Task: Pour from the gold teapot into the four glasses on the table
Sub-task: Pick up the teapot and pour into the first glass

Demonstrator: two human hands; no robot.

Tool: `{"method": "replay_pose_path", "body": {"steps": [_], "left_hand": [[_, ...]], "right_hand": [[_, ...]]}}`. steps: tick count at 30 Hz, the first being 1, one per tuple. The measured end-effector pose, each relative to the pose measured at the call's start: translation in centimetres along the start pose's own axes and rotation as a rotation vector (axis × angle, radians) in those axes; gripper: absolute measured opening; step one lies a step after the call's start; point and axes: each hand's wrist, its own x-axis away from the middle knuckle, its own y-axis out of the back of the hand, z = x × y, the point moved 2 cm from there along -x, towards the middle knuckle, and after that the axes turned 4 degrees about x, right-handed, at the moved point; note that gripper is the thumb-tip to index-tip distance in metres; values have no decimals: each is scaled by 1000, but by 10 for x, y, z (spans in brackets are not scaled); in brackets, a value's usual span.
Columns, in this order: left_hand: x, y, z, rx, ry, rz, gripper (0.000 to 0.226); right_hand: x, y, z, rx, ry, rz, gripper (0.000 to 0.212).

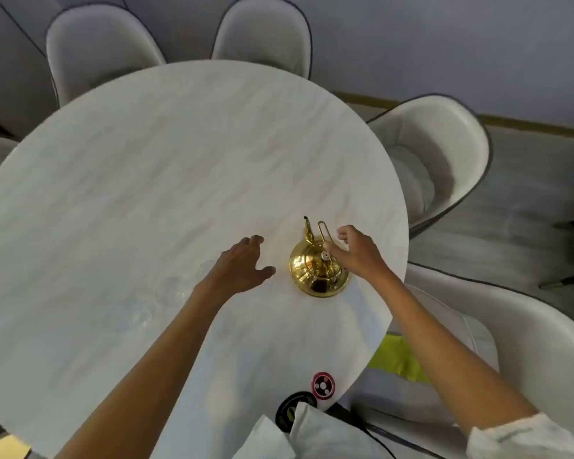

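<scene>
The gold teapot point(317, 271) stands upright on the round white marble table point(166, 167), near its right edge, with the spout pointing away from me and the wire handle raised. My right hand point(357, 251) hovers at the handle, fingers spread and one fingertip close to the lid knob, not closed around anything. Just left of the pot, my left hand point(242, 265) floats open, palm down. Faint clear glasses point(171, 289) sit in a row on the table under and left of my left forearm, another glass point(130, 318) nearer me. They are blurred and hard to count.
Pale upholstered chairs ring the table: two at the far side point(265, 31), one at the right point(434, 157) and one at the near right. A red-and-black disc point(323, 385), a black disc point(294, 409) and white cloth point(299, 435) lie at the near edge. A yellow-green item point(401, 356) rests on the near chair.
</scene>
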Motion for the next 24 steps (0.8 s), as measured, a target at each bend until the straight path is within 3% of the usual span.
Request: {"method": "replay_pose_path", "body": {"steps": [2, 5, 12, 24], "left_hand": [[-9, -10, -4, 23, -8, 24, 74], [-20, -29, -6, 45, -17, 63, 72], [-36, -59, -4, 147, -42, 72, 69], [-49, -87, 0, 188, -51, 121, 67]], "right_hand": [[-2, -10, 0, -16, -43, 34, 72], [-1, -32, 1, -130, -114, 43, 57], [-1, -59, -3, -241, -132, -143, 32], [-9, -60, 2, -398, -77, -191, 47]]}}
